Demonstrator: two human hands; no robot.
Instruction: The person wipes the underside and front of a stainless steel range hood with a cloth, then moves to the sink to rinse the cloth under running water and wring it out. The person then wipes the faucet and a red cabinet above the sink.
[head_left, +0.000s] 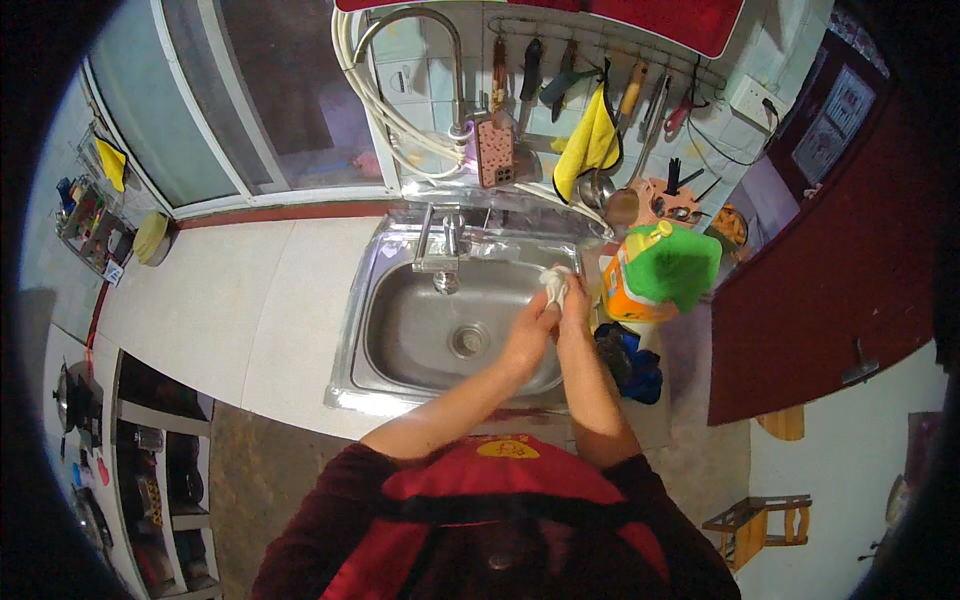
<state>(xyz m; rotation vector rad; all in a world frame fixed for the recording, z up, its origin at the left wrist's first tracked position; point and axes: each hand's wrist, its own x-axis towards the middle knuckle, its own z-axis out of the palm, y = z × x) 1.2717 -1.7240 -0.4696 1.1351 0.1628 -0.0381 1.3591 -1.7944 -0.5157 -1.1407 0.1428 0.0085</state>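
Both hands meet over the right side of a stainless steel sink (405, 322), around a crumpled white cloth (555, 281). My left hand (536, 322) grips it from the left and below; my right hand (576, 300) holds it from the right. The cloth's upper part shows above the fingers, while the rest is hidden in the hands. Left of them, the chrome faucet (451, 240) stands at the sink's back edge, its spout head over the basin. The drain strainer (470, 341) shows at the bottom of the basin.
Right of the sink stand an orange jug (622, 281) with a green cloth (675, 262) over it and dark blue gloves (641, 371). Behind hang a yellow cloth (589, 146) and several utensils; a patterned phone (495, 154) stands upright. A white countertop (262, 300) extends left.
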